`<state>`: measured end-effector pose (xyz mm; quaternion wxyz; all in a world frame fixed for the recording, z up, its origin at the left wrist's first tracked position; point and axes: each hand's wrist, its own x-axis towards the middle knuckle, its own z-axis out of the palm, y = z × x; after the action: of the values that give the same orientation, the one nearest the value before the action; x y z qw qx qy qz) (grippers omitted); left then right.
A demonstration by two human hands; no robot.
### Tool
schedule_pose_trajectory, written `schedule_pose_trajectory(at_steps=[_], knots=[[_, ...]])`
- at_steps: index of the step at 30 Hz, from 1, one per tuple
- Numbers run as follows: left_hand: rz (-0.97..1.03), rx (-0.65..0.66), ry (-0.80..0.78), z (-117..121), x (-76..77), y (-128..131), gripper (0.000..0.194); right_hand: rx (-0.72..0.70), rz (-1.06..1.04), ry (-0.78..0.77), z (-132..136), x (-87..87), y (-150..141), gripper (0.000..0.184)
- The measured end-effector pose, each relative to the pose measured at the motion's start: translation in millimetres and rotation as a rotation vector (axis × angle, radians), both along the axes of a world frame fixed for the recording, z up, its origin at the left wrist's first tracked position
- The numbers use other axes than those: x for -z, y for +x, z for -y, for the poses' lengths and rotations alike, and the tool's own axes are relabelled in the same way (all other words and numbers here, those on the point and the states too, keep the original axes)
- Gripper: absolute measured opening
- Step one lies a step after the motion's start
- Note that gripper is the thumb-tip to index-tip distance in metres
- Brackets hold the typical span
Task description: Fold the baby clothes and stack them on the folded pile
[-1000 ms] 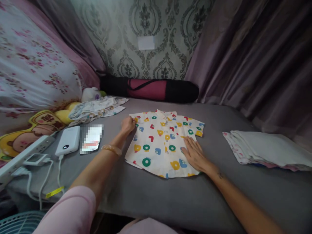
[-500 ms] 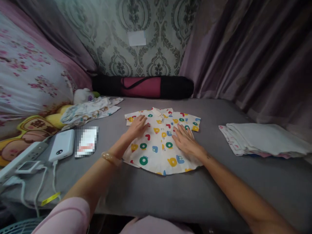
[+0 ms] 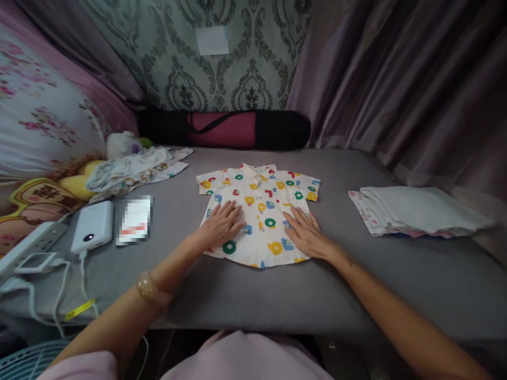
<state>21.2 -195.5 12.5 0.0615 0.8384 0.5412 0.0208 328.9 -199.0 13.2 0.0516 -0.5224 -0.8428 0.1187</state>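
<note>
"Our left hand (image 3: 223,226) and right hand (image 3: 307,232) both lie palm down in the head view, don't they?"

"Yes, spread flat with the fingers a little apart, pinching nothing, one on each side of the printed shirt (image 3: 255,248). It lies face up before us on the grey surface (image 3: 237,303), collar (image 3: 249,171) at the far end, short sleeves out to either side."

"How do we smooth it well?"

"We judge that light, even pressure serves best: palms from the button line out to the side edges, then down towards the curved hem. Too hard a push would probably drag the cloth and pull the front askew. Holding one side while we stroke the other should help it stay square."

"And containers?"

"We see a long black-and-red bag (image 3: 224,129) at the back, near the wall (image 3: 253,68). It hides its contents, so we can't tell what is inside."

"That teal slatted thing (image 3: 35,361), low on the left?"

"Perhaps a basket, perhaps a fan guard; the view cuts it off. Our folded stack (image 3: 420,211) lies directly on the grey surface, well apart from our right hand."
</note>
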Motion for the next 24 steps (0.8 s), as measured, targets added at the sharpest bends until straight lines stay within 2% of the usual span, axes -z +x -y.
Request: schedule_pose_trajectory(at_steps=[4, 6, 9, 12, 15, 20, 22, 24], knots=[[0.039, -0.009, -0.006, 23.8, 9.9, -0.1, 0.064, 0.009, 0.050, 0.031, 7.9, 8.4, 4.2, 0.058], [0.035, -0.013, 0.006, 28.6, 9.2, -1.9, 0.063, 0.014, 0.070, 0.008, 8.1, 3.2, 1.6, 0.058], [0.003, -0.055, 0.040, 42.3, 4.0, -6.5, 0.061, 0.001, 0.074, 0.010, 18.0, -14.3, -10.1, 0.057], [-0.027, -0.145, 0.075, 64.6, 3.1, -11.6, 0.062, -0.100, 0.014, 0.092, 40.9, -26.7, -31.1, 0.055], [-0.033, -0.236, 0.108, 82.2, 8.8, -14.5, 0.061, -0.232, -0.022, 0.097, 61.4, -21.8, -50.5, 0.055], [0.014, -0.243, 0.172, 87.7, 16.9, -15.4, 0.058, -0.275, -0.007, 0.085, 68.5, -4.7, -58.2, 0.055], [0.022, -0.245, 0.181, 86.7, 16.9, -15.4, 0.058, -0.271, 0.007, 0.071, 67.9, -8.0, -56.7, 0.055], [0.026, -0.247, 0.183, 86.2, 16.0, -15.3, 0.058, -0.278, 0.025, 0.038, 66.1, -18.7, -55.8, 0.055]])
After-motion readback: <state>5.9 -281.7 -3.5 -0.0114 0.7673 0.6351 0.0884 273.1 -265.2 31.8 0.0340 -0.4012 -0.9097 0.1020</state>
